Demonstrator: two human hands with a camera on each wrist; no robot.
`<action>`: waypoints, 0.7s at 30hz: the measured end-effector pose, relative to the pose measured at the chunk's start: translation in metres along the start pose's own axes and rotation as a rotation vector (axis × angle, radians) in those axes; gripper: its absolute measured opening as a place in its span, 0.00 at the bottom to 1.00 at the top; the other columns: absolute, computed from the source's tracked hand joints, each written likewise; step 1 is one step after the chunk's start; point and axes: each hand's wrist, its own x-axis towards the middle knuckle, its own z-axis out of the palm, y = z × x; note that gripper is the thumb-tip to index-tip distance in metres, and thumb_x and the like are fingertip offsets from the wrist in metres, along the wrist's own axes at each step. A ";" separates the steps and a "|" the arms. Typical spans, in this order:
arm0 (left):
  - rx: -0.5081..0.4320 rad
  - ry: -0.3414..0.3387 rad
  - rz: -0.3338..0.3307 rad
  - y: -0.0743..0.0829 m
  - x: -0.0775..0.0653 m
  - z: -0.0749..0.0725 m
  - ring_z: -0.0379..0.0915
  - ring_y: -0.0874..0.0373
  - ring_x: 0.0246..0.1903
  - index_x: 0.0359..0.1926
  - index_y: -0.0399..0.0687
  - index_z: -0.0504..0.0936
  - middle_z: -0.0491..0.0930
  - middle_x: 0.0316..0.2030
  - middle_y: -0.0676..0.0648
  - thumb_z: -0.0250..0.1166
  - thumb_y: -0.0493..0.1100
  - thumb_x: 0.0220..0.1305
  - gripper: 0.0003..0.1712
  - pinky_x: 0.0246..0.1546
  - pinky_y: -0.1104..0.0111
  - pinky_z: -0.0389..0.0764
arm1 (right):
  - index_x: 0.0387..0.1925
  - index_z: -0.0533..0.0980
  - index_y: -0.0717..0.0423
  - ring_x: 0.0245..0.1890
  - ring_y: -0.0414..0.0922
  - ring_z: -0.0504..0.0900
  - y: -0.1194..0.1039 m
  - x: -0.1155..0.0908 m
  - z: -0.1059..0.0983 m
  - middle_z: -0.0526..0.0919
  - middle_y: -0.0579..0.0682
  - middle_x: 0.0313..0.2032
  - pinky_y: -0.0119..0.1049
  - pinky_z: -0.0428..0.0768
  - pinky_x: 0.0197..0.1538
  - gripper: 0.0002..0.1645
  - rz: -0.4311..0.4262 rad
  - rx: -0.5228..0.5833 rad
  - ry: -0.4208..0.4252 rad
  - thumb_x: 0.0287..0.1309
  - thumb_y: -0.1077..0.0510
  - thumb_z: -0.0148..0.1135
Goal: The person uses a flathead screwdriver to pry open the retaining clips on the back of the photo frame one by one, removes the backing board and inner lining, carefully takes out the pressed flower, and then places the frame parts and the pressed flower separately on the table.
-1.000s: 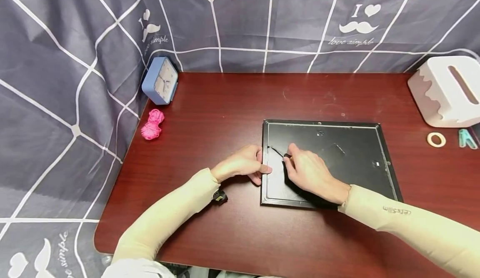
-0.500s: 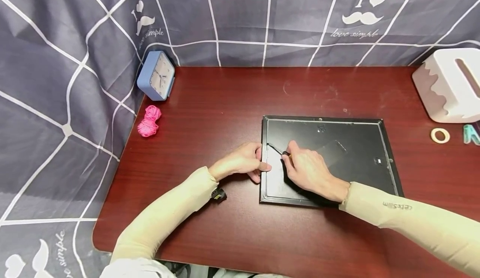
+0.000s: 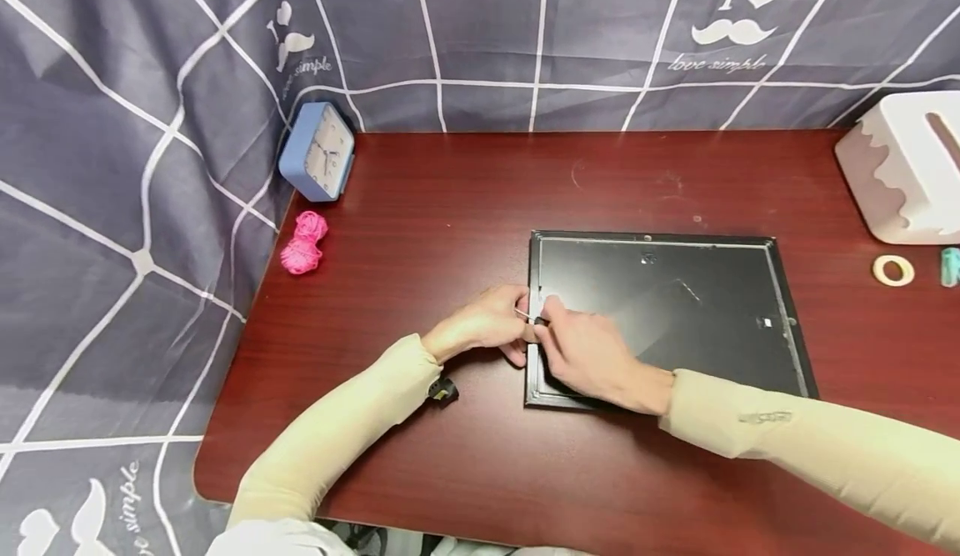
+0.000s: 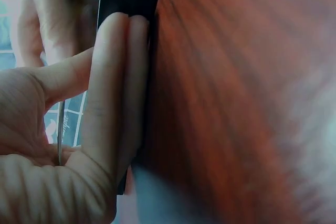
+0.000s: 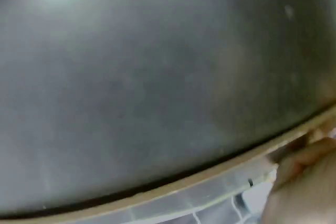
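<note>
A black picture frame (image 3: 720, 331) lies on the table with its back facing up. My left hand (image 3: 487, 320) grips the left edge of it, thumb on top; in the left wrist view two fingers (image 4: 105, 87) lie along the black outer side. My right hand (image 3: 596, 356), above the frame's left part, holds a screwdriver (image 3: 522, 314) with a thin metal shaft. The shaft reaches left over the edge, close to the left thumb, and its handle is mostly hidden in the hand. In the right wrist view the dark backing board (image 5: 147, 87) fills most of the picture.
A blue alarm clock (image 3: 318, 152) and a pink yarn bundle (image 3: 303, 243) are at the table's left. To the right stand a tissue box (image 3: 892, 177), a roll of tape (image 3: 892, 271) and a teal clip (image 3: 951, 267). A patterned cloth (image 3: 487, 39) hangs behind.
My right hand has moved left and slightly nearer to me. The screwdriver's tip has left the inner side of the frame's left edge and now points over it. My left hand keeps its grip.
</note>
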 end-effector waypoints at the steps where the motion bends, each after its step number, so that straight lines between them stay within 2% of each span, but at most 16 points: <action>1: -0.012 -0.004 0.003 0.000 0.001 0.001 0.87 0.55 0.20 0.41 0.43 0.76 0.82 0.31 0.45 0.76 0.35 0.68 0.14 0.31 0.61 0.96 | 0.38 0.70 0.55 0.17 0.40 0.69 0.000 -0.001 -0.001 0.69 0.42 0.18 0.35 0.69 0.16 0.11 0.017 0.005 -0.002 0.75 0.54 0.61; 3: -0.022 -0.012 0.003 0.000 0.001 0.001 0.88 0.55 0.21 0.40 0.43 0.75 0.83 0.30 0.46 0.76 0.36 0.68 0.15 0.32 0.61 0.96 | 0.38 0.70 0.54 0.17 0.42 0.72 0.008 -0.004 -0.003 0.70 0.43 0.17 0.39 0.72 0.17 0.10 0.085 0.008 0.014 0.73 0.55 0.62; 6: -0.008 0.010 -0.013 -0.002 0.000 -0.003 0.89 0.54 0.19 0.38 0.43 0.74 0.83 0.26 0.45 0.78 0.38 0.67 0.17 0.31 0.61 0.96 | 0.40 0.72 0.53 0.18 0.46 0.78 0.030 -0.004 0.004 0.74 0.45 0.18 0.46 0.75 0.18 0.08 0.179 0.003 0.013 0.73 0.54 0.61; 9: 0.032 0.026 -0.017 -0.001 -0.002 -0.005 0.90 0.53 0.19 0.36 0.42 0.72 0.83 0.22 0.44 0.79 0.40 0.67 0.20 0.32 0.63 0.96 | 0.44 0.73 0.51 0.21 0.49 0.81 0.050 -0.003 0.012 0.77 0.45 0.19 0.47 0.76 0.20 0.08 0.236 0.008 -0.004 0.75 0.51 0.59; 14: 0.038 0.005 0.003 -0.001 -0.001 -0.005 0.90 0.52 0.20 0.36 0.44 0.71 0.84 0.22 0.45 0.78 0.41 0.67 0.20 0.33 0.63 0.96 | 0.43 0.74 0.49 0.22 0.50 0.82 0.062 -0.001 0.019 0.78 0.45 0.20 0.44 0.75 0.21 0.09 0.249 0.014 -0.008 0.75 0.49 0.60; 21: 0.032 0.003 0.003 -0.002 0.001 -0.003 0.90 0.53 0.19 0.34 0.44 0.70 0.84 0.22 0.44 0.78 0.40 0.67 0.21 0.31 0.63 0.95 | 0.43 0.74 0.49 0.22 0.50 0.82 0.061 0.000 0.018 0.79 0.45 0.20 0.44 0.75 0.21 0.09 0.240 0.014 -0.017 0.75 0.49 0.60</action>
